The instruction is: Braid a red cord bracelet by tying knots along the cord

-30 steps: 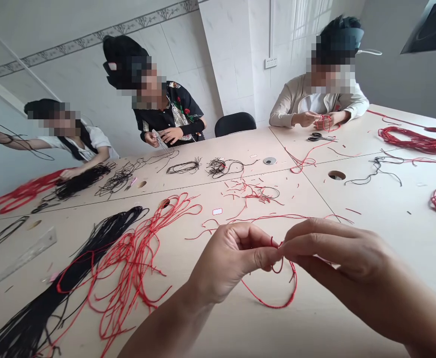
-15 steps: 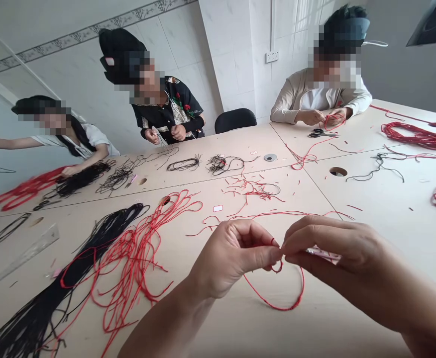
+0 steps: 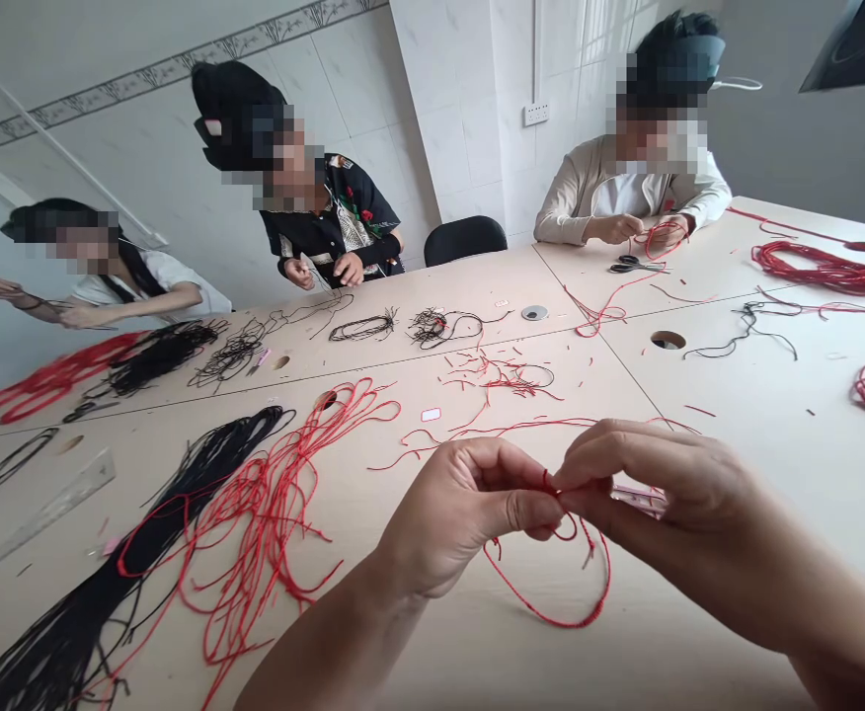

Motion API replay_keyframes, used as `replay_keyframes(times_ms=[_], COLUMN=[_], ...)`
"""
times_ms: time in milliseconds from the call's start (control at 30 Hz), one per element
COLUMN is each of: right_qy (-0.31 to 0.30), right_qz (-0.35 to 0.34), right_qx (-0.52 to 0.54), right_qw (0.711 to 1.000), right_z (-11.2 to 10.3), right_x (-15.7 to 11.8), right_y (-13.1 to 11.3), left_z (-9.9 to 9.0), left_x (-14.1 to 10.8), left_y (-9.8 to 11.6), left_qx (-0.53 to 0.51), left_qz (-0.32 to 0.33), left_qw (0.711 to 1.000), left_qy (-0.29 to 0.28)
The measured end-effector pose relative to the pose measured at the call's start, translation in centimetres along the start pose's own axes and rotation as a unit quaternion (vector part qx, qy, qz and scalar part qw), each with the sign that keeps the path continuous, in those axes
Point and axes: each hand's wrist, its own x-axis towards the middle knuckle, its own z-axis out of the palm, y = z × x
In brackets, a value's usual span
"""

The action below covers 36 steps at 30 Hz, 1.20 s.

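In the head view, the left hand (image 3: 469,518) pinches a thin red cord (image 3: 585,623) between thumb and forefinger, and the right hand (image 3: 676,494) meets it there, its thumb and fingertips pressed together on the same cord. The cord forms a small loop at the fingertips and a wider one below them, above or on the pale surface (image 3: 521,676); which, I cannot tell. A pinkish, clear item (image 3: 638,499) shows under the right palm, mostly hidden. Left of the hands, a tangle of red cords (image 3: 295,449) lies partly over a long black bundle (image 3: 99,592), with a clear ruler (image 3: 92,482) farther left. Beyond the hands are a small red-edged label (image 3: 431,415) and scattered red scraps (image 3: 503,373). Across the surface, three people handle cords; black-handled scissors (image 3: 629,264) lie before the person in the light jacket (image 3: 577,193).
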Motion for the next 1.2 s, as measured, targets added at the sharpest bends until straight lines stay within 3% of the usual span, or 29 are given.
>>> replay_keyframes(times_ms=[400, 667, 867, 1000, 1100, 1200], right_qy=[-0.041, -0.007, 0.015, 0.024, 0.001, 0.01], right_qz=[0.112, 0.13, 0.092, -0.037, -0.129, -0.18], right_qx=[0.138, 0.166, 0.147, 0.006, -0.127, -0.168], right_qw=[0.983, 0.977, 0.985, 0.999, 0.984, 0.969], right_z=[-0.2, 0.6, 1.0, 0.3, 0.1, 0.4], right_x=[0.3, 0.4, 0.3, -0.1, -0.4, -0.5], right_y=[0.5, 0.7, 0.6, 0.5, 0.4, 0.4], left_z=[0.1, 0.4, 0.8, 0.9, 0.9, 0.9], left_x=[-0.2, -0.6, -1.2, -1.1, -1.0, -1.1], left_y=[-0.2, -0.4, -0.5, -0.3, -0.2, -0.2], left_qx=[-0.007, -0.004, 0.117, 0.164, 0.207, 0.25], left_qz=[0.01, 0.06, 0.143, 0.131, 0.133, 0.146], left_qw=[1.0, 0.998, 0.983, 0.977, 0.966, 0.952], left_qy=[0.005, -0.02, -0.003, 0.049, 0.083, 0.098])
